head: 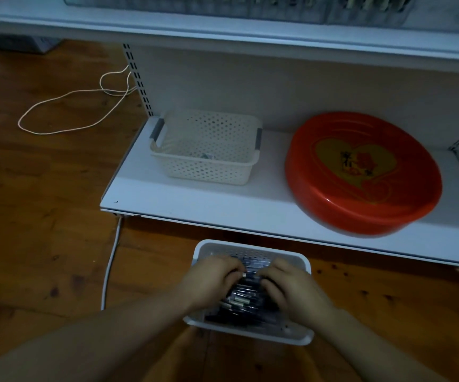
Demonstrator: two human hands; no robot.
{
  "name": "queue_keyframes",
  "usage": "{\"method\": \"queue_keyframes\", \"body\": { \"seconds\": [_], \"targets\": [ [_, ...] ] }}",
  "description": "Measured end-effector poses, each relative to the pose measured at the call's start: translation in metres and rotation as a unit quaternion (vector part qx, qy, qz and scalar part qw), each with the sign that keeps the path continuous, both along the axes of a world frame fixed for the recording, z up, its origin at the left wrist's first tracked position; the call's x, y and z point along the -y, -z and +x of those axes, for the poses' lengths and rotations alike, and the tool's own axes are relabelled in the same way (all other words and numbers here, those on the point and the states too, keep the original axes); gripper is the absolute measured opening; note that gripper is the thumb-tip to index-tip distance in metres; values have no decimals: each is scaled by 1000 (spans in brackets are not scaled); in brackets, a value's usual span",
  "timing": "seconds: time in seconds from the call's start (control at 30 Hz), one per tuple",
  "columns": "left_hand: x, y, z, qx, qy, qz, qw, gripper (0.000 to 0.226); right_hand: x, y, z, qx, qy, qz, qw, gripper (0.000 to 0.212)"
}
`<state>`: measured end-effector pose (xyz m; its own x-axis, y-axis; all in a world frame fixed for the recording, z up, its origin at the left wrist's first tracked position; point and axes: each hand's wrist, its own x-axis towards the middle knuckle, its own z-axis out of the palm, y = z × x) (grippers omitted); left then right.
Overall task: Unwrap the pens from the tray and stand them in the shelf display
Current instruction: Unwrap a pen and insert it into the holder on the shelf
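A white perforated tray sits on the wooden floor just below the bottom shelf, filled with several dark wrapped pens. Both my hands are down in the tray. My left hand has its fingers curled onto the pens at the tray's left side. My right hand has its fingers curled onto the pens at the right. The fingertips of both hands meet near one pen in the middle. A clear display with upright items lines the upper shelf at the top edge.
On the white bottom shelf stand a cream perforated basket and a round red tray with a heart design. A white cord loops over the wooden floor at left. A white cable runs down beside the shelf.
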<state>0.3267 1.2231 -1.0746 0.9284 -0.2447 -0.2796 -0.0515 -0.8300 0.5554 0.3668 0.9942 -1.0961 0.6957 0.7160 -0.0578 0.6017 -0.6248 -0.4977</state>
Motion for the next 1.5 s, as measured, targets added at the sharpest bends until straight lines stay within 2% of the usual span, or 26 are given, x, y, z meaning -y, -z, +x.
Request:
{"method": "queue_keyframes", "body": {
  "seconds": [0.1, 0.23, 0.37, 0.5, 0.63, 0.83, 0.93, 1.1, 1.2, 1.33, 1.5],
  "targets": [
    [-7, -15, 9, 41, -14, -24, 999, 18, 8, -17, 11, -17, 72, 75, 994, 14],
    [-9, -41, 21, 73, 15, -33, 997, 20, 19, -51, 26, -41, 177, 153, 971, 11],
    [-5, -66, 32, 102, 25, -38, 994, 22, 20, -90, 35, -127, 273, 304, 904, 18],
    [11, -100, 52, 135, -11, -102, 986, 16, 20, -137, 43, -110, 301, 415, 851, 22],
    [38, -138, 69, 164, -22, -163, 973, 9, 28, -191, 54, -23, 313, 446, 838, 22],
    [80, -188, 86, 291, -26, -224, 930, 12, 42, -264, 65, 86, 248, 441, 858, 38],
    [96, -214, 98, 338, -15, -229, 913, 12, 47, -294, 73, 129, 237, 440, 856, 41],
    [115, -267, 120, 484, -62, -171, 856, 21, 58, -356, 101, 209, 205, 483, 825, 39],
    [123, -293, 132, 539, -106, -106, 829, 31, 64, -394, 124, 258, 216, 492, 803, 36],
    [125, -301, 147, 531, -150, -29, 833, 37, 65, -416, 159, 292, 234, 470, 799, 35],
    [124, -293, 155, 523, -191, 7, 831, 36, 49, -416, 192, 282, 234, 436, 822, 34]
  ]
}}
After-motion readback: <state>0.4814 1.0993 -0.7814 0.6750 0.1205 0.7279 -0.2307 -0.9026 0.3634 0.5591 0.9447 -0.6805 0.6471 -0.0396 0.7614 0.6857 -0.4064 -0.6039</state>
